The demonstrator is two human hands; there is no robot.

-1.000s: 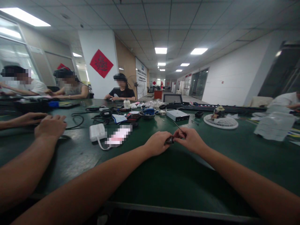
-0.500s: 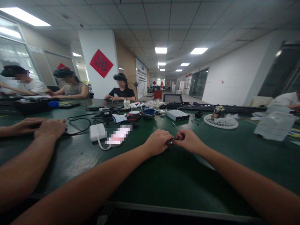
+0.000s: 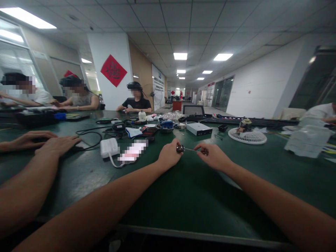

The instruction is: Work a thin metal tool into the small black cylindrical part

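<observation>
My left hand is closed round a small dark, shiny, rounded part whose kind I cannot make out. My right hand grips a screwdriver, its handle mostly hidden by the fingers. The thin metal shaft points left at the part, its tip at or very near the part's face; contact is not clear. Both hands are held above the green table. Beyond them stands a grey metal drive box.
A round white fan grille lies at right, near a whitish plastic piece. A white adapter box, cables and a bowl are to the left and back. A co-worker's hands rest at far left; other people sit opposite.
My hands have drawn apart. The screwdriver has swung from pointing up and away to pointing left at the part, which has turned in my left hand. The co-worker's hands shifted slightly right.
</observation>
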